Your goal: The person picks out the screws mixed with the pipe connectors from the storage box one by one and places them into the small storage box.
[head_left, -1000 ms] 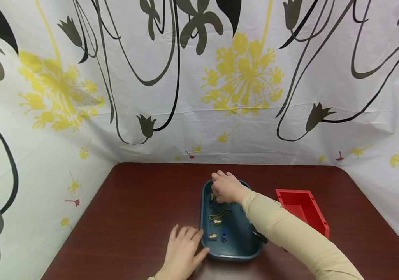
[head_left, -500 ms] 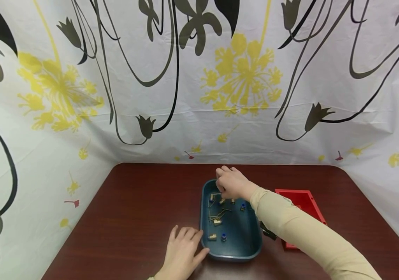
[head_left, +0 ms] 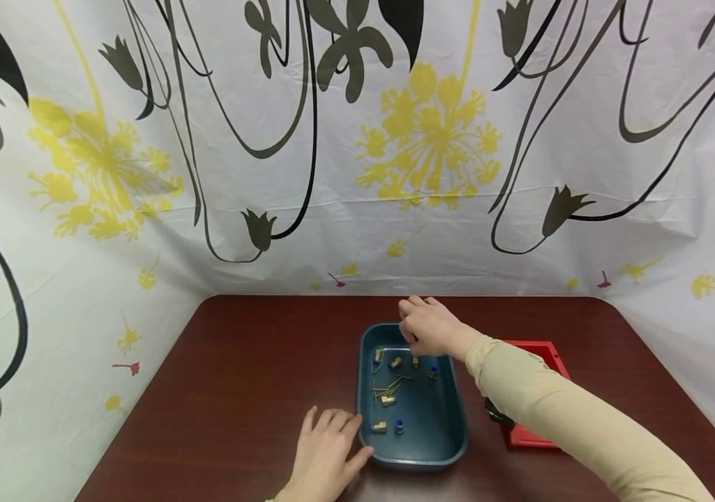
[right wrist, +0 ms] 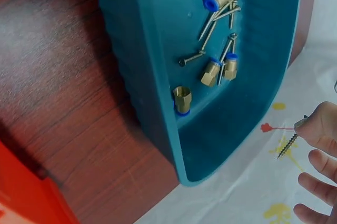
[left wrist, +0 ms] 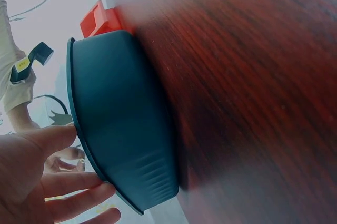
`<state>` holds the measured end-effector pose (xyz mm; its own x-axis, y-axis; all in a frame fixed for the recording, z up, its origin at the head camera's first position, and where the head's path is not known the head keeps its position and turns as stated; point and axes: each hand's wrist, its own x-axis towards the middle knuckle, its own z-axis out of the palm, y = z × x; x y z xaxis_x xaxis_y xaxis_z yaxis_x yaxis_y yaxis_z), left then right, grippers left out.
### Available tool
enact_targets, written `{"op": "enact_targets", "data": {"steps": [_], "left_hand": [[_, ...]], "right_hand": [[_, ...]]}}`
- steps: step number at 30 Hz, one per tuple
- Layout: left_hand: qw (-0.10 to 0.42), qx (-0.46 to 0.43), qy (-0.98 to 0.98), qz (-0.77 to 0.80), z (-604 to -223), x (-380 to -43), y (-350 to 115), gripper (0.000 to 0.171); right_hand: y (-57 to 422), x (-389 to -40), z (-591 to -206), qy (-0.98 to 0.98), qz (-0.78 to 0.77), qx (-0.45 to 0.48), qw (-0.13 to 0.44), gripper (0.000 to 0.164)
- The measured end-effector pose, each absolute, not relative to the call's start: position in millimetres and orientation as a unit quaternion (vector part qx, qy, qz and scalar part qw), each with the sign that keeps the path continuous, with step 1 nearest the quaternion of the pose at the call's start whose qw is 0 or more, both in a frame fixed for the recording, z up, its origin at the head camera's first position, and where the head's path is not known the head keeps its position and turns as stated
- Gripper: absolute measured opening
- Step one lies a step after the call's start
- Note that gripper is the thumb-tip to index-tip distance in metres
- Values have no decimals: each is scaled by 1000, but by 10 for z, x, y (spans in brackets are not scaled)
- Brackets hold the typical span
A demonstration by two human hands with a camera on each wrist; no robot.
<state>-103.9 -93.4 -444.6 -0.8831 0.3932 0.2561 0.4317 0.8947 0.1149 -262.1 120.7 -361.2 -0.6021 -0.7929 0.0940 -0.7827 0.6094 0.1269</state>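
My right hand [head_left: 432, 328] is over the far right end of a blue-green tray [head_left: 435, 418]. In the right wrist view, its thumb and finger pinch a screw [right wrist: 287, 146], held by one end above and outside the tray's rim. My left hand [head_left: 326, 450] rests at the tray's near left side, fingers spread and relaxed, with fingertips at the rim as the left wrist view shows. Inside the tray lie several brass fittings with blue collars, one [right wrist: 182, 98] close to the wall, and several loose screws [right wrist: 190, 59] in a small cluster.
A red bin [head_left: 529, 438] stands right of the tray, partly behind the right sleeve [head_left: 558, 397]. The tray sits on a dark reddish wooden table [head_left: 257, 369]. Behind the table hangs a white cloth [head_left: 332, 174] with a flower pattern.
My right hand has risen out of the tray and moved right, with the screw between its fingertips. More of the tray's contents now show. My left hand has stayed at the rim.
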Motion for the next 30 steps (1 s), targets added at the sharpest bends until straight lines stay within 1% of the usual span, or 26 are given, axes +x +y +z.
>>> {"op": "enact_targets", "data": {"steps": [6, 11, 20, 30], "left_hand": [[113, -213, -967, -84, -4446, -1036, -929, 40], [110, -211, -968, -83, -4447, -1037, -930, 41], [105, -208, -969, -84, -4443, -1045, -929, 41], [111, -209, -968, -85, -4442, -1039, -930, 41]], "right_hand": [[1315, -2609, -3572, -893, -30, 442, 83, 31], [1412, -2600, -3525, -888, -30, 446, 106, 32], [1565, -2591, -3413, -899, -30, 427, 90, 30], [1807, -2573, -3325, -903, -17, 413, 114, 30]]}}
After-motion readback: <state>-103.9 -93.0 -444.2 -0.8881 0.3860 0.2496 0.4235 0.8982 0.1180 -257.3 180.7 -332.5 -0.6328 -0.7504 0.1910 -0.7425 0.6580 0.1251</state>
